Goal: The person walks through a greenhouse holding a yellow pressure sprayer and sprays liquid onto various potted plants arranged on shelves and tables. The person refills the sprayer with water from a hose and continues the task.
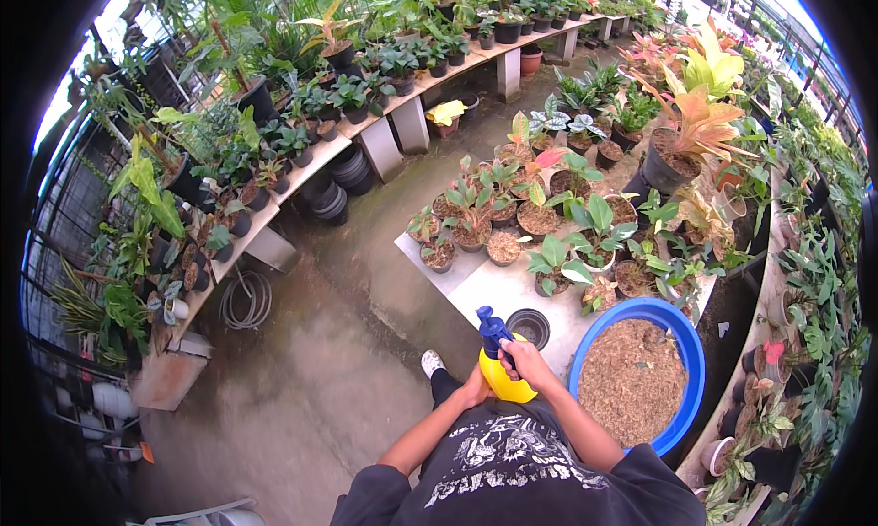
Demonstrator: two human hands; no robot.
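Note:
A yellow pump spray bottle [504, 378] with a dark blue head is held upright close against my body. My right hand [527, 361] is closed around the handle of its blue head. My left hand [475, 389] supports the yellow body from the left side, its fingers partly hidden behind the bottle. Just beyond the bottle, an empty black plastic pot [528, 328] sits on the white tabletop [480, 289]. To the right of my right hand stands a blue tub [697, 382] filled with a brown, chip-like growing medium [631, 382].
Potted plants [473, 210] crowd the table's far part. A long curved bench [315, 162] with more pots runs along the left and back, with stacked black pots [326, 200] beneath. A coiled hose [245, 301] lies on the concrete floor. Another planted bench [761, 320] borders the right.

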